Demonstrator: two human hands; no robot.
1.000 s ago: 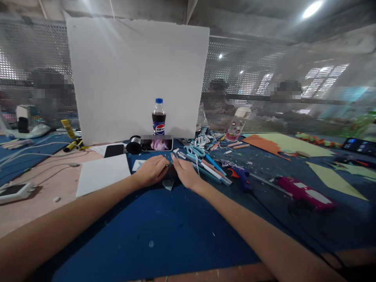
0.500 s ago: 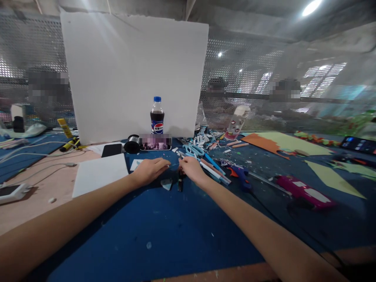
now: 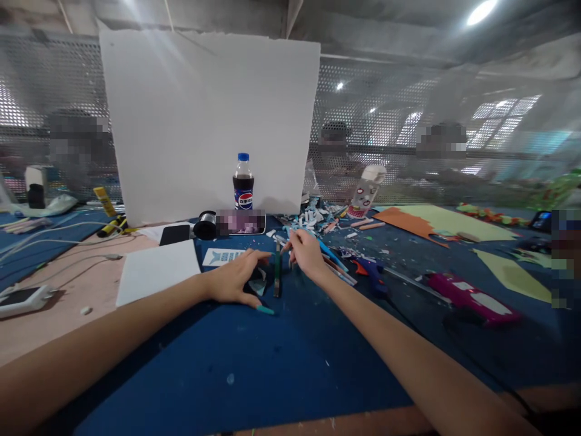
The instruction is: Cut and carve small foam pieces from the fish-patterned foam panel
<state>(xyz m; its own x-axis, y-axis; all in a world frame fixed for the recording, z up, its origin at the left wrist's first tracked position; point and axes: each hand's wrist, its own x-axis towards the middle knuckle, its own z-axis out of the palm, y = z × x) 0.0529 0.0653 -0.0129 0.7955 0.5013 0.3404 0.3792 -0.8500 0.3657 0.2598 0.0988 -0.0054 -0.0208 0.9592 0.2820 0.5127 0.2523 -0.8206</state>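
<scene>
My left hand [image 3: 232,277] rests on the blue mat with its thumb stretched away from the fingers. A small teal piece [image 3: 265,310] is at the tip of that thumb. A pale scrap [image 3: 258,284] lies between thumb and fingers. My right hand [image 3: 306,254] is closed, its fingers curled together; what they hold, if anything, is too small to make out. Between my hands lies a narrow dark, green-tinged strip [image 3: 277,269], apart from the right fingers. Behind my left hand is a white card [image 3: 222,257] with blue shapes.
A cola bottle [image 3: 244,184] and a phone [image 3: 247,223] stand before a white board [image 3: 209,121]. Paper scraps [image 3: 318,215] pile up beyond my right hand. A blue glue gun [image 3: 374,274] and a magenta tool [image 3: 472,297] lie right; white paper [image 3: 158,272] lies left.
My left hand has spread its thumb, with a teal piece now showing at the tip. My right hand has lifted slightly away rightward from the dark strip. More of the white card is uncovered.
</scene>
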